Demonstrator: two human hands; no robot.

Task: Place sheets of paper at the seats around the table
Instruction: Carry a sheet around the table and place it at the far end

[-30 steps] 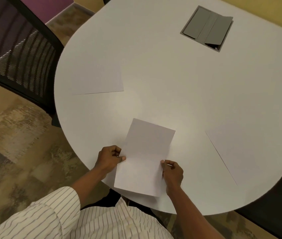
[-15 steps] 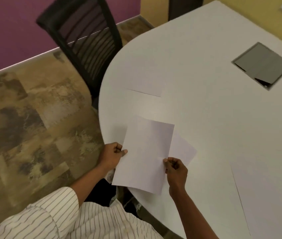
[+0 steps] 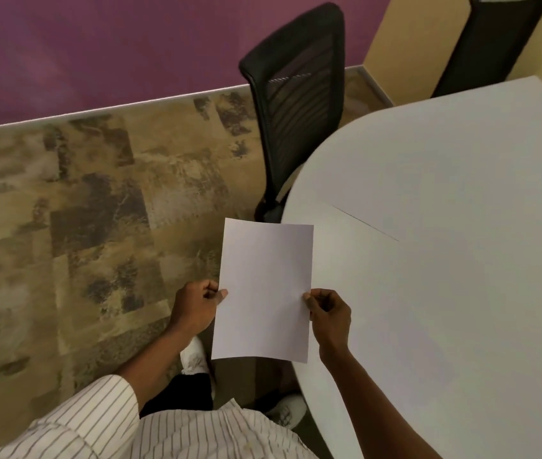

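Currently:
sheet: pinched at both side edges by left hand and right hand, held just off table edge
long axis: pointed at chair
next seat: ahead, right hand nearer table

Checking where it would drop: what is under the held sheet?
Under the held sheet: mostly patterned floor, and the white table edge at its right. The floor directly beneath is covered.

2 paper sheets – 1 held, 1 on table; 2 chairs; 1 table; 2 hands.
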